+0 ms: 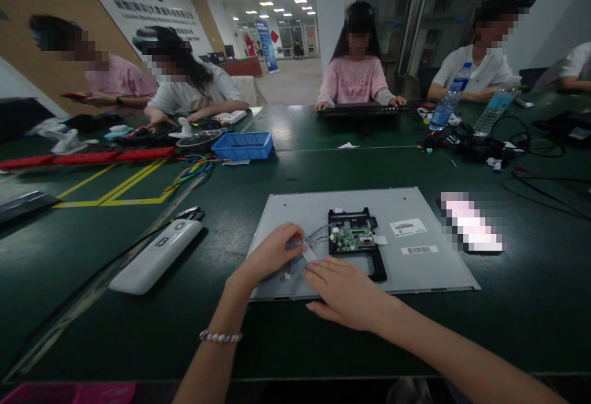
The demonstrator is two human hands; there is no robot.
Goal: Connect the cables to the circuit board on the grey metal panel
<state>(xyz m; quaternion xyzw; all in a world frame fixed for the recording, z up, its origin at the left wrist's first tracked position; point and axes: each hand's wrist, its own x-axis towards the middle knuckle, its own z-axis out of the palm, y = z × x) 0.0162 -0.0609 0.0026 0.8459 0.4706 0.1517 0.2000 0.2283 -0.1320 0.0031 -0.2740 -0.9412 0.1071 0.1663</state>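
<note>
A grey metal panel (406, 262) lies flat on the dark green table in front of me. A small green circuit board (353, 239) sits in a black frame (376, 265) on it, with thin wires (318, 234) running to its left. My left hand (272, 253) rests on the panel's near left part, fingers curled and pinching the wires. My right hand (344, 293) lies beside it with fingers pressed on a small white strip (308, 254) near the wires. Two white labels (409, 227) are stuck to the panel right of the board.
A white oblong device (154, 256) with a black cable lies left of the panel. A blue tray (244, 145) and coloured wires sit further back left. Water bottles (450, 105) and tangled black cables (480, 145) are at the back right. Several people sit around the table.
</note>
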